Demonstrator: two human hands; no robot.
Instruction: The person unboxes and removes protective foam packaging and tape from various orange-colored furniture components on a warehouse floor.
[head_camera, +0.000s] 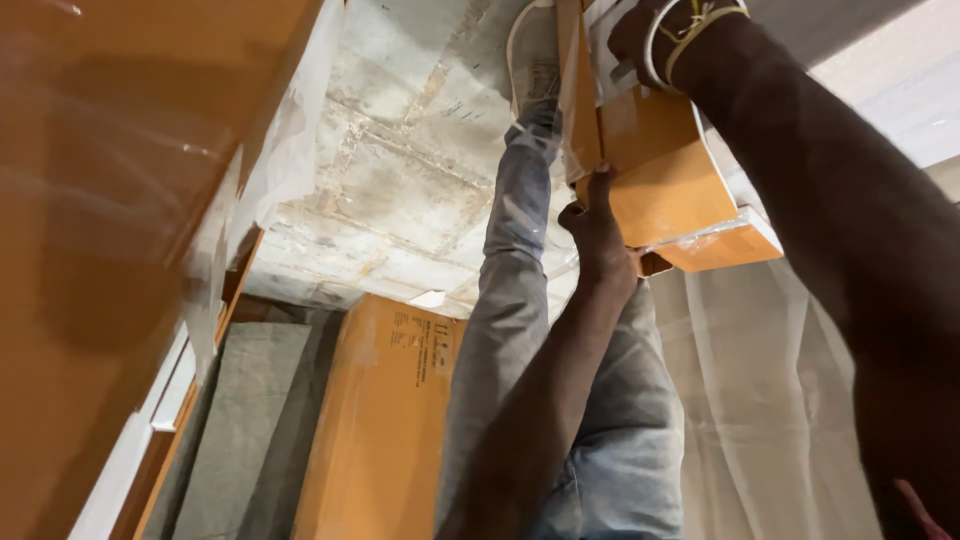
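At the far right of the scene, we are gripping an orange plastic-wrapped box (655, 170) with both hands. Our left hand (597, 235) is grasping its near edge, while our right hand (655, 40) is clutching its far end, above the concrete floor (400, 170).

orange carton (660, 170) top, labelled orange carton (385, 420) below
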